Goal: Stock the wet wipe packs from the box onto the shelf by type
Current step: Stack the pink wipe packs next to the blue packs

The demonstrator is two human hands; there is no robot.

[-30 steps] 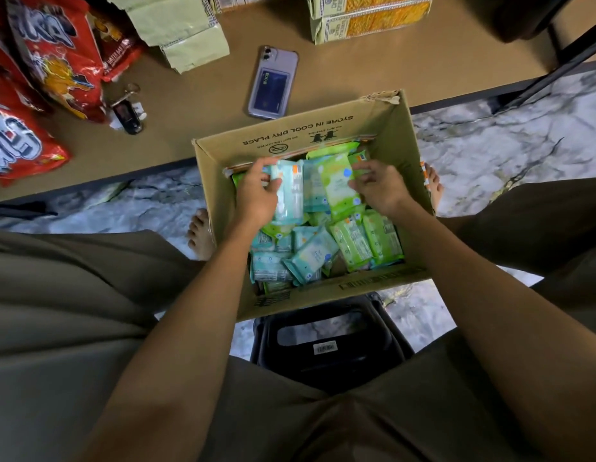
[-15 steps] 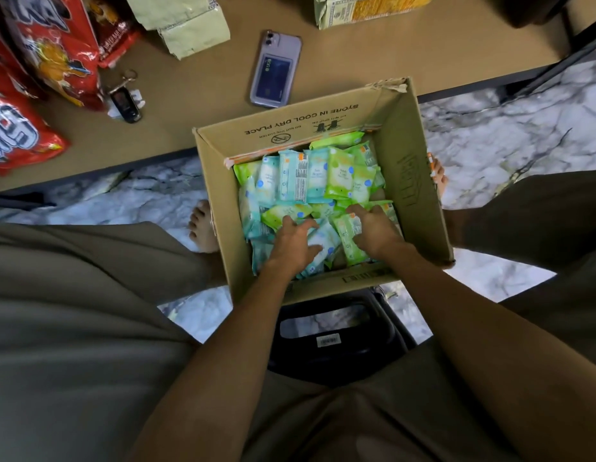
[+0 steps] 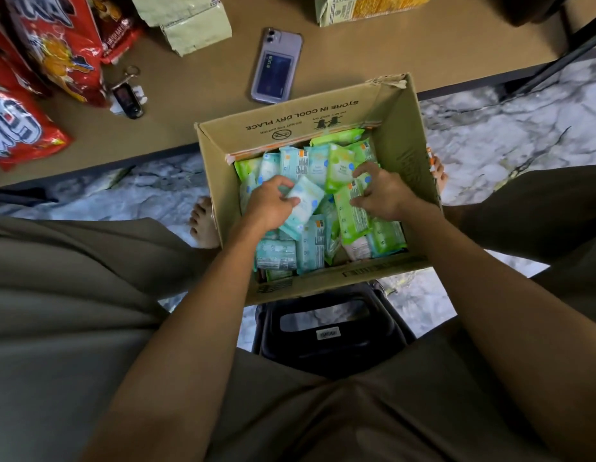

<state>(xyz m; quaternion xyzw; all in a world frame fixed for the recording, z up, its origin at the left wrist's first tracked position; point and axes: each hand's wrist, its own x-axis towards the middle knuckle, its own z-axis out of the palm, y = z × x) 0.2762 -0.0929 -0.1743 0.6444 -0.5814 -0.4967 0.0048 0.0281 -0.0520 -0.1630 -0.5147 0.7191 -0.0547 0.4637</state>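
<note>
An open cardboard box (image 3: 403, 128) sits between my knees, filled with several light blue and green wet wipe packs. My left hand (image 3: 268, 203) grips a light blue pack (image 3: 303, 206) and holds it tilted above the pile. On the right side of the box, my right hand (image 3: 381, 191) pinches a green pack (image 3: 350, 211). More packs stand upright along the far wall of the box. The brown shelf board (image 3: 356, 58) lies just beyond the box.
On the shelf lie a phone in a purple case (image 3: 277, 66), a car key (image 3: 126, 95), red snack bags (image 3: 53, 45), pale green packets (image 3: 190, 25) and a yellow carton (image 3: 370, 8). A black stool (image 3: 330, 328) is under me; marble floor is around.
Both hands rose from the near part of the pile toward the middle of the box. The left hand picked up a light blue pack and the right took hold of a green one.
</note>
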